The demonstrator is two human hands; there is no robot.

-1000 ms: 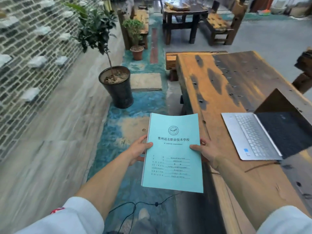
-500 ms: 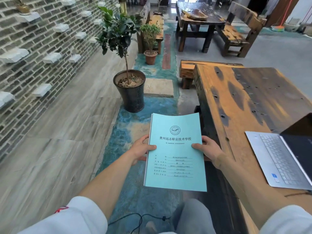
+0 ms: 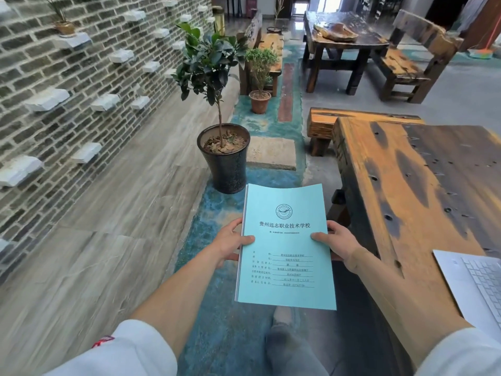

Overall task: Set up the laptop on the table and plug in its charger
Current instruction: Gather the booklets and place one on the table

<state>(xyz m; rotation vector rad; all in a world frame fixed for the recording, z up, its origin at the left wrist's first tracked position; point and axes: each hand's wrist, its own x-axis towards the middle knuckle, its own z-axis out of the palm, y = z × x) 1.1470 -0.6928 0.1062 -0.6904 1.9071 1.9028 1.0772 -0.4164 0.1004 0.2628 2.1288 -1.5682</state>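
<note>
Laptop point(image 3: 477, 289) sits open on table point(image 3: 401, 185); charger unseen, plugging left; left hand point(image 3: 230, 241) and right hand point(image 3: 339, 241) pinch booklet point(image 3: 284, 248)

The person wears a white top with long sleeves pushed up near the elbows, so both forearms are bare. The left sleeve point(image 3: 127, 351) bunches in soft folds and carries a small red mark at its upper edge, too small to read. The right sleeve point(image 3: 461, 354) is the same plain white cloth, with no marking in sight. Neither wrist carries a watch or band, and the left hand point(image 3: 230, 241) and right hand point(image 3: 339, 244) are bare, with no rings to be seen. Below, a leg in grey trousers point(image 3: 292, 351) shows, ending in a light shoe point(image 3: 282, 316) that is blurred.
</note>
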